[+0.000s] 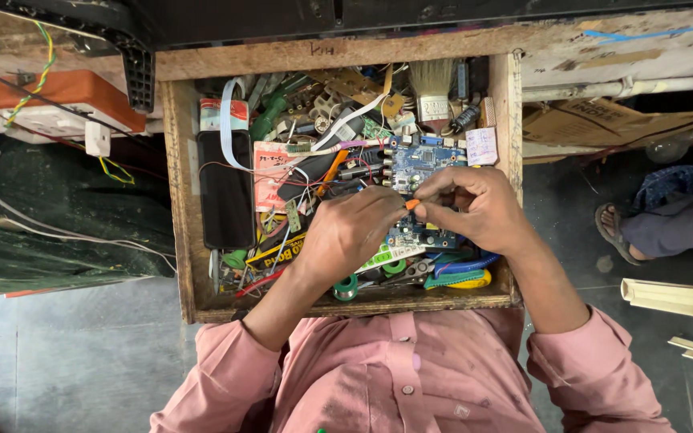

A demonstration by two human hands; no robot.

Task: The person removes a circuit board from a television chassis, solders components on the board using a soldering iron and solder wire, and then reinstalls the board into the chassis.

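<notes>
Your left hand (352, 232) and right hand (475, 210) pinched a small orange part (413, 204) between narrowed fingertips, steadying it over the blue circuit board (420, 158) in the cluttered drawer (178, 200).

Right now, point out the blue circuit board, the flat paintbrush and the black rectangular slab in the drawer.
blue circuit board (420, 159), head view, upper face.
flat paintbrush (431, 82), head view, bristles.
black rectangular slab (227, 192), head view, middle of top face.

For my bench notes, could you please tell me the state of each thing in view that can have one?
wooden drawer: pulled open, crammed with parts
blue circuit board: bare, lying on the clutter
orange tool: pinched between both hands
left hand: closed on the tool
right hand: fingertips on the tool
paintbrush: lying flat
</notes>
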